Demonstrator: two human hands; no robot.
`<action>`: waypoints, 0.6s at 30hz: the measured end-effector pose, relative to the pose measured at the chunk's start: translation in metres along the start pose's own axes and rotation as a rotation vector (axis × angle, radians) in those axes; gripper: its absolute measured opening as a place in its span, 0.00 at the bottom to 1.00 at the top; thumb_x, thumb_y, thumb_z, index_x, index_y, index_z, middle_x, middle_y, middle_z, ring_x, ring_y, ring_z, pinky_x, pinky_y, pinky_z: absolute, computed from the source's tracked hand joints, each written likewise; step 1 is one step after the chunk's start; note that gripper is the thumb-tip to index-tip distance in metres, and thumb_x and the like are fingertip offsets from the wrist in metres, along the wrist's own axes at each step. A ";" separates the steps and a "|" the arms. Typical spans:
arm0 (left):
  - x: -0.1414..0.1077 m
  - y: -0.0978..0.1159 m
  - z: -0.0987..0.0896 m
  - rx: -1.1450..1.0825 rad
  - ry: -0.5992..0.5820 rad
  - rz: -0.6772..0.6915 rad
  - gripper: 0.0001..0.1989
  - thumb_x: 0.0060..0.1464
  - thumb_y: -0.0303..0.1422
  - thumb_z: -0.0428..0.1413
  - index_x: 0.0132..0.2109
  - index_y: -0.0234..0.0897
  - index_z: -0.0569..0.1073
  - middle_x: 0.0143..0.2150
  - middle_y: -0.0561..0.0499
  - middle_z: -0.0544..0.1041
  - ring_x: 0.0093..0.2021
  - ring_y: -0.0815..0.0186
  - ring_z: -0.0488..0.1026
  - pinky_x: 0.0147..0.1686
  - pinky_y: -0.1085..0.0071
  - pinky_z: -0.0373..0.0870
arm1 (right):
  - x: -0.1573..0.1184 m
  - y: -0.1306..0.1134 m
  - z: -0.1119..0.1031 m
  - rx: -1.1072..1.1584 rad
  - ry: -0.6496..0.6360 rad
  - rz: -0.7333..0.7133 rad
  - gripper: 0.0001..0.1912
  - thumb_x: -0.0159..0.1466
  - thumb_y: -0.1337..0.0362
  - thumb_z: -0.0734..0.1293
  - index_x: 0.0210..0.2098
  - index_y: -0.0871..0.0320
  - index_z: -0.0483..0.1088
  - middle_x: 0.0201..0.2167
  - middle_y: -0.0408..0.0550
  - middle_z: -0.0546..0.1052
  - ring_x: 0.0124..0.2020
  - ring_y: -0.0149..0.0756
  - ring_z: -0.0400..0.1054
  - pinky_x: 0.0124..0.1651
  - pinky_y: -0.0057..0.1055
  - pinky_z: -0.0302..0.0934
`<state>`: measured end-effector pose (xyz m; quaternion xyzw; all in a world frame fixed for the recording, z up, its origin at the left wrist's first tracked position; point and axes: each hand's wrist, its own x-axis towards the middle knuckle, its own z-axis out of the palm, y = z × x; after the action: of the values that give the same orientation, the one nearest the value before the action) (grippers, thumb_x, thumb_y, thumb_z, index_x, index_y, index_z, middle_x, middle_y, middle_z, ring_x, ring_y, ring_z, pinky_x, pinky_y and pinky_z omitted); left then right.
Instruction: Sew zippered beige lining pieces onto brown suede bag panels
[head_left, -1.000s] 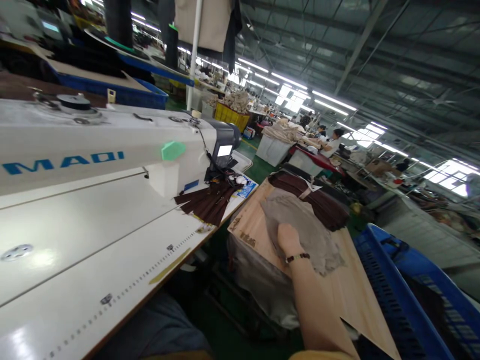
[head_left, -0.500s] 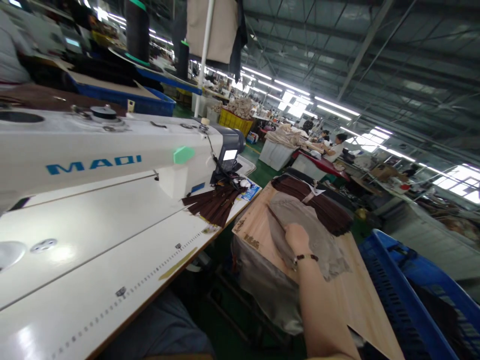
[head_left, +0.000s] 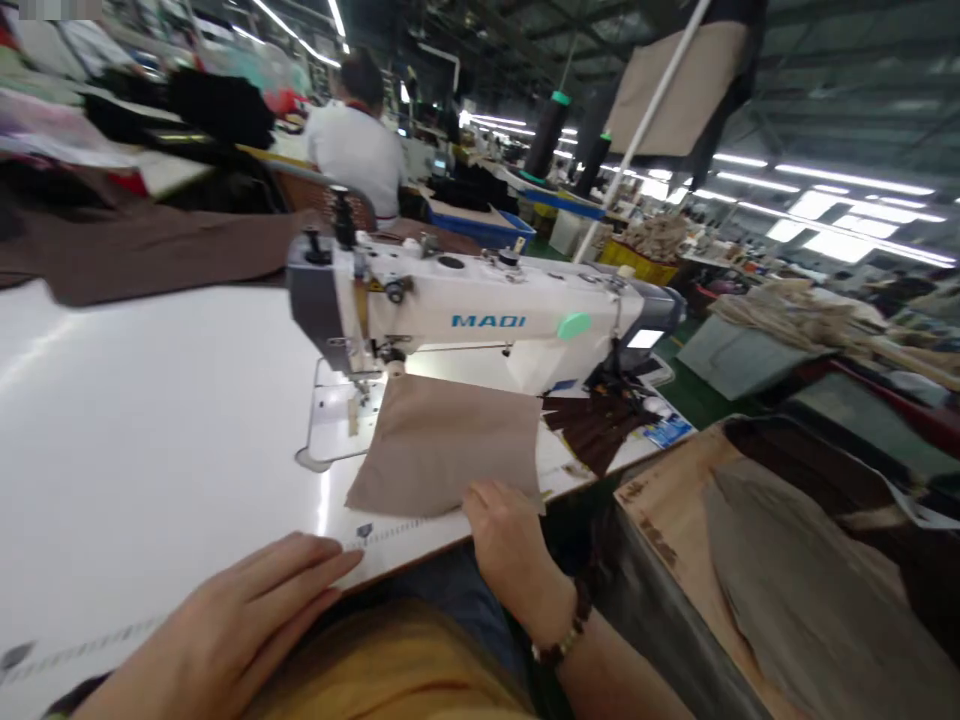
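Observation:
A taupe fabric piece (head_left: 454,440) lies on the white sewing table, its far left corner close to the presser foot of the sewing machine (head_left: 480,305). My right hand (head_left: 501,525) grips the near edge of this piece, fingertips on top and thumb hidden. To the left, my left hand (head_left: 255,600) rests at the table's front edge with its fingers stretched out, apart from the fabric and holding nothing. The needle area (head_left: 364,390) is lit by the machine's lamp.
On the right, a wooden board (head_left: 667,510) bears more taupe pieces (head_left: 817,580) and dark brown strips (head_left: 810,465). Brown zipper-like strips (head_left: 596,425) lie by the machine's right end. Brown cloth (head_left: 180,250) drapes behind the table. A person in white (head_left: 356,150) sits beyond.
My right hand has moved left from the stack on the wooden board to the sewing table, bringing a fabric piece. The view has turned left, and my left hand has come into sight.

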<state>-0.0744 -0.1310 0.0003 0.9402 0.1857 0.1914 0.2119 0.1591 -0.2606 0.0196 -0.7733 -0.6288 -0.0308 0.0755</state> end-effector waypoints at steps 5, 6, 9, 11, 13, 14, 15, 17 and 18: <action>0.023 0.005 -0.007 0.083 -0.059 -0.021 0.17 0.58 0.39 0.46 0.53 0.44 0.67 0.51 0.50 0.70 0.48 0.61 0.69 0.48 0.67 0.68 | 0.013 -0.021 0.005 0.182 -0.068 -0.037 0.12 0.63 0.72 0.56 0.32 0.59 0.70 0.37 0.48 0.71 0.41 0.35 0.63 0.45 0.30 0.55; 0.029 0.004 -0.006 0.103 -0.061 -0.033 0.16 0.58 0.38 0.47 0.52 0.40 0.68 0.51 0.48 0.70 0.47 0.60 0.69 0.47 0.66 0.68 | 0.016 -0.020 0.001 0.200 -0.098 -0.029 0.12 0.63 0.71 0.57 0.32 0.59 0.71 0.37 0.47 0.71 0.41 0.34 0.63 0.44 0.28 0.55; 0.046 -0.004 -0.005 0.162 -0.086 -0.069 0.12 0.57 0.32 0.48 0.44 0.36 0.72 0.44 0.46 0.72 0.43 0.61 0.69 0.45 0.65 0.68 | 0.030 -0.015 -0.012 0.196 -0.198 -0.011 0.12 0.63 0.69 0.57 0.29 0.58 0.71 0.35 0.45 0.71 0.38 0.31 0.64 0.41 0.26 0.54; 0.054 -0.010 -0.008 0.170 -0.099 -0.097 0.11 0.57 0.30 0.47 0.39 0.37 0.74 0.41 0.47 0.72 0.41 0.63 0.68 0.43 0.67 0.67 | 0.040 -0.012 -0.016 0.135 -0.252 0.025 0.13 0.64 0.66 0.57 0.28 0.58 0.70 0.32 0.44 0.72 0.35 0.31 0.65 0.36 0.26 0.52; 0.061 -0.017 -0.012 0.144 -0.118 -0.155 0.11 0.57 0.30 0.47 0.37 0.37 0.75 0.39 0.48 0.72 0.39 0.65 0.69 0.40 0.71 0.67 | 0.050 -0.010 -0.016 0.066 -0.292 0.059 0.13 0.64 0.64 0.57 0.28 0.58 0.70 0.30 0.45 0.72 0.33 0.32 0.65 0.32 0.27 0.50; 0.064 -0.020 -0.014 0.132 -0.134 -0.194 0.11 0.57 0.29 0.47 0.36 0.37 0.75 0.37 0.49 0.72 0.37 0.67 0.70 0.37 0.73 0.67 | 0.054 -0.009 -0.015 0.044 -0.311 0.065 0.13 0.64 0.64 0.57 0.28 0.58 0.70 0.29 0.45 0.73 0.32 0.32 0.66 0.31 0.27 0.48; 0.067 -0.023 -0.016 0.130 -0.149 -0.234 0.11 0.57 0.30 0.48 0.35 0.37 0.75 0.36 0.50 0.72 0.35 0.68 0.70 0.34 0.74 0.67 | 0.057 -0.007 -0.014 0.034 -0.327 0.063 0.13 0.64 0.63 0.57 0.28 0.58 0.70 0.28 0.46 0.74 0.31 0.33 0.66 0.30 0.28 0.47; 0.072 -0.028 -0.017 0.151 -0.173 -0.295 0.11 0.56 0.31 0.49 0.32 0.36 0.75 0.34 0.51 0.72 0.31 0.69 0.70 0.31 0.75 0.65 | 0.063 -0.004 -0.012 0.036 -0.352 0.046 0.13 0.64 0.63 0.58 0.27 0.58 0.70 0.27 0.46 0.74 0.31 0.33 0.67 0.29 0.28 0.46; 0.074 -0.030 -0.017 0.171 -0.177 -0.317 0.11 0.56 0.31 0.49 0.31 0.35 0.74 0.33 0.51 0.72 0.31 0.69 0.70 0.31 0.75 0.65 | 0.065 -0.002 -0.011 0.036 -0.363 0.038 0.13 0.64 0.62 0.58 0.27 0.58 0.70 0.27 0.46 0.74 0.31 0.33 0.67 0.29 0.28 0.45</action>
<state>-0.0261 -0.0686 0.0215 0.9270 0.3274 0.0558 0.1744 0.1711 -0.1990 0.0401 -0.7764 -0.6178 0.1220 -0.0249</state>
